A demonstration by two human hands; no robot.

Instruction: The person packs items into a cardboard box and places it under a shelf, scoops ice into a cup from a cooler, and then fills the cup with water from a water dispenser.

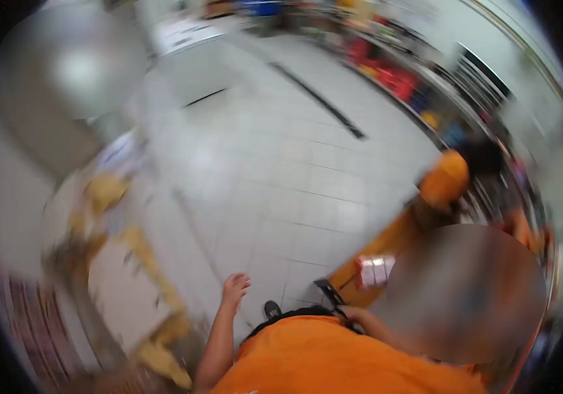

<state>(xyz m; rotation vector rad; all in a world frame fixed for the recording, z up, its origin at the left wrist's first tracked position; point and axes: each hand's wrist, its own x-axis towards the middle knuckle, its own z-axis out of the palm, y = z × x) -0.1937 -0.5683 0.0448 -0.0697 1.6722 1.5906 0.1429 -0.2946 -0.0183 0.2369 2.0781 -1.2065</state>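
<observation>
My left hand (235,289) is held out in front of my body over the tiled floor, its fingers loosely bent and slightly apart, with nothing in them. Close to my waist, my right hand (352,315) is closed at the lower end of a black, angular object (329,292). Blur hides what kind of object this is. A red-and-white pack (375,270) lies on the brown wooden tabletop (378,246), just beyond my right hand.
On the left is a bench with a pale panel (127,289) and yellowish pieces (163,361). A white cabinet (196,65) stands ahead. Another person in an orange top (445,180) is at the right, near shelves with red bins (396,82). A dark strip (317,98) crosses the floor.
</observation>
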